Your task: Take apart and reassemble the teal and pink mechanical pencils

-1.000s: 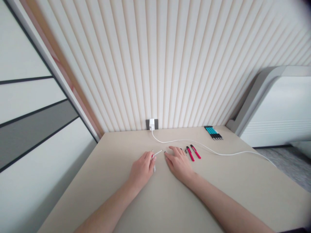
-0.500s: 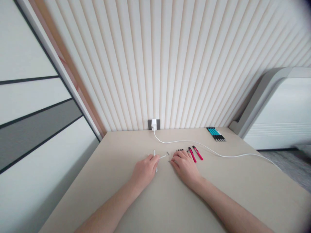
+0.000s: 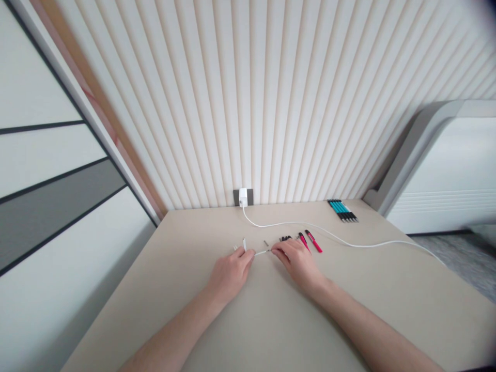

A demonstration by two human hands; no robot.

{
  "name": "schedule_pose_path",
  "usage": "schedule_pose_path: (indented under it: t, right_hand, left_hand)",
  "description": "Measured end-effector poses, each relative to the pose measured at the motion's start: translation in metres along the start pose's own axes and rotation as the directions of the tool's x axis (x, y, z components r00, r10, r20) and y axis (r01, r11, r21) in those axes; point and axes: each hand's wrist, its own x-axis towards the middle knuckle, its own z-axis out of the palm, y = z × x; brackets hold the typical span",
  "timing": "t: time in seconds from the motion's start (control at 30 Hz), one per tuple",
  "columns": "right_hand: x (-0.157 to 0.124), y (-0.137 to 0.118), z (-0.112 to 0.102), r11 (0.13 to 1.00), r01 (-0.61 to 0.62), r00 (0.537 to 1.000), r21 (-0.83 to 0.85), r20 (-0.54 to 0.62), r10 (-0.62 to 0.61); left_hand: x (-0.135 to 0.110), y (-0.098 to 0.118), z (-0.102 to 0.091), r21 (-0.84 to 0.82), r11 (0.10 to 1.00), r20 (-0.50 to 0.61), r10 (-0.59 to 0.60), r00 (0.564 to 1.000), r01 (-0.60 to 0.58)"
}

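Note:
My left hand (image 3: 231, 271) is closed, pinching a thin white pen refill (image 3: 261, 253) that points right toward my other hand. More white refills (image 3: 244, 244) lie on the table at its fingertips, partly covered by the hand. At the refill's dark tip, the thumb and forefinger of my right hand (image 3: 297, 262) pinch a small grey spring, mostly hidden by the fingers. Another small grey spring (image 3: 266, 243) lies on the table just beyond. Past my right knuckles are several small black pen parts (image 3: 285, 238) and two red pen barrels with black ends (image 3: 313, 241), one partly covered.
A row of teal and black pens (image 3: 343, 211) lies at the back right of the beige table (image 3: 240, 330). A white charger (image 3: 243, 197) sits in the wall socket, its white cable (image 3: 349, 243) running across the table to the right edge. A ribbed wall panel (image 3: 256, 103) stands behind.
My right hand has moved slightly up and left, bringing its pinched fingertips to the refill's tip. My left hand still grips the refill, now turned flatter. The view has shifted slightly.

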Motion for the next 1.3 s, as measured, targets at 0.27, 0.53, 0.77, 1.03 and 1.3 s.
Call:
schedule_pose_path:
  t: [0.27, 0.53, 0.77, 1.03, 1.3]
  right_hand:
    - [-0.001, -0.005, -0.001, 0.992, 0.097, 0.995, 0.085, 0.008, -0.098]
    - [-0.001, 0.003, -0.001, 0.998, 0.036, 0.996, 0.054, -0.082, -0.031]
    - [-0.001, -0.001, -0.001, 0.997, 0.053, 0.997, 0.051, -0.058, -0.05]
    - [-0.001, -0.005, -0.001, 0.989, 0.097, 0.995, 0.11, -0.001, -0.098]
    - [-0.002, -0.012, -0.003, 0.978, 0.131, 0.987, 0.164, 0.066, -0.144]
  left_hand:
    - [-0.001, 0.002, 0.001, -0.012, 0.999, -0.01, 0.035, 0.999, -0.035]
    - [-0.001, 0.001, 0.001, 0.012, 1.0, -0.023, -0.009, 1.0, 0.009]
    - [-0.001, 0.002, 0.0, -0.001, 1.0, -0.038, 0.004, 0.999, -0.004]
    - [-0.002, 0.003, 0.0, -0.031, 0.997, -0.034, 0.069, 0.997, -0.07]
    - [-0.005, 0.007, 0.001, -0.024, 0.992, -0.038, 0.12, 0.992, -0.121]
